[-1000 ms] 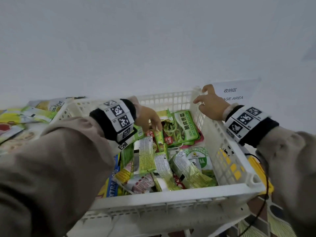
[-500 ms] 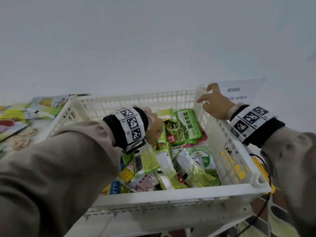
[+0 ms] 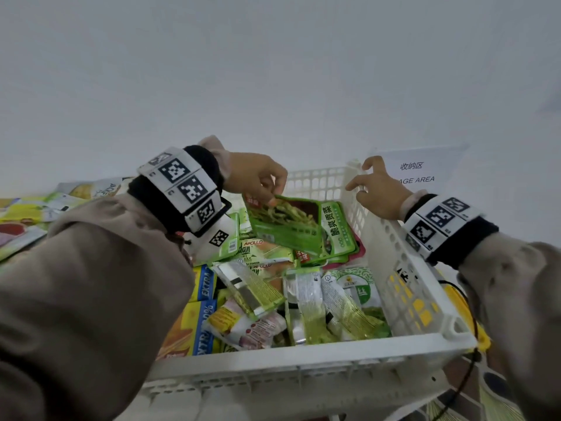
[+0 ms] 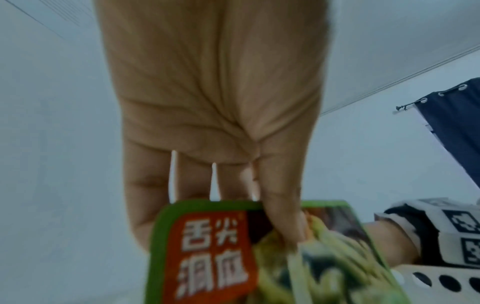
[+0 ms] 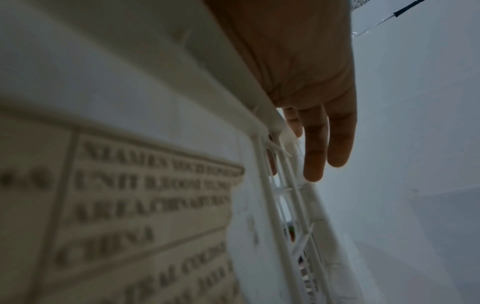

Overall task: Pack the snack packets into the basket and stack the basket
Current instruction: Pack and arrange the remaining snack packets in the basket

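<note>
A white lattice basket (image 3: 303, 360) holds several snack packets (image 3: 252, 293). My left hand (image 3: 271, 199) hovers over the basket's far side and pinches the top edge of a green vegetable snack packet (image 3: 291, 229), which hangs tilted above the other packets. In the left wrist view the thumb of the left hand (image 4: 272, 205) presses the front of that green packet (image 4: 213, 253), with the fingers behind it. My right hand (image 3: 376, 192) rests on the basket's far right corner. In the right wrist view the right hand (image 5: 319, 148) lies along the basket rim (image 5: 254, 92), fingers straight.
Loose snack packets (image 3: 36, 208) lie on the table to the left of the basket. A white paper sign (image 3: 419, 171) stands behind the far right corner. A black cable (image 3: 467, 375) hangs at the right. More white lattice plastic (image 3: 273, 399) shows under the basket.
My left hand has risen from among the packets, lifting the green packet clear of the pile. The right hand stays on the far right corner.
</note>
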The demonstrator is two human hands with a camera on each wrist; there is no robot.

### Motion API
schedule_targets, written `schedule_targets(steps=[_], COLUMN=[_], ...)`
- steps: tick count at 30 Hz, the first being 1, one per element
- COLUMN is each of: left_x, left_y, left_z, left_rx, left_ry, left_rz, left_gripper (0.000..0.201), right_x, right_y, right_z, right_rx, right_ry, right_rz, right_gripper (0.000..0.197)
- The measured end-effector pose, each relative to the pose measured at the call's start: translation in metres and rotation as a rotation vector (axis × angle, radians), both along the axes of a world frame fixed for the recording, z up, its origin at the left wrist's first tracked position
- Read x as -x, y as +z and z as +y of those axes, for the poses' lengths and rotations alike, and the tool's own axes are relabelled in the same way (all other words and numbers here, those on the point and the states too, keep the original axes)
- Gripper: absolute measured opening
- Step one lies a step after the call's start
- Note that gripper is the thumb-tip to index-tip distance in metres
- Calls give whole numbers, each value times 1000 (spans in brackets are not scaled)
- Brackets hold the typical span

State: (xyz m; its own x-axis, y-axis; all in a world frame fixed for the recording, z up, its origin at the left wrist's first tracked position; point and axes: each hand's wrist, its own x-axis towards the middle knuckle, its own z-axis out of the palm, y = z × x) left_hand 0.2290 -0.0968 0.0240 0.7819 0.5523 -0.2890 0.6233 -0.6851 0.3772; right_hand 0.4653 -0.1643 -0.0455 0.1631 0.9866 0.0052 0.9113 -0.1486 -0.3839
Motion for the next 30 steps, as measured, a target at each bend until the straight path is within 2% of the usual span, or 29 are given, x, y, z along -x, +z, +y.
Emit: schedule_targets(steps=[4,10,14,18,20,23,25,27,30], left_x=[-13,-34,-45,-54,-57,-62,-63,-63,-60], left_y=[0,-16,-34,-50,-54,-60,-67,-73,-79], left_z=[-3,-1,3,0,-6,-6,-4,-4,-5], left_rx=[-70,-79,-60,-33,-59,-235,-289,-311,-318], left_ry=[-2,8,-1,44,5,-105,-114,-122,-108], left_rz=[-169,-587,-683,-711,-643,-284,-57,96,203], left_gripper=[27,18,18,33,31,29,31,28,50], right_x=[1,-2,-4,-4,-4,-3,-4,-4,-4], right_y=[1,-1,-2,-2,-3,-3,-4,-5,-5], right_z=[-1,2,2,2,2,1,2,2,2], right_rx=[10,21,-36,-49,-60,-76,-83,-89,-91], right_ry=[-7,57,18,-1,-4,-9,-10,-13,-8], right_rz=[-6,-37,-4,31,41,57,69,78,81], right_gripper=[31,21,29,33,33,32,31,31,31])
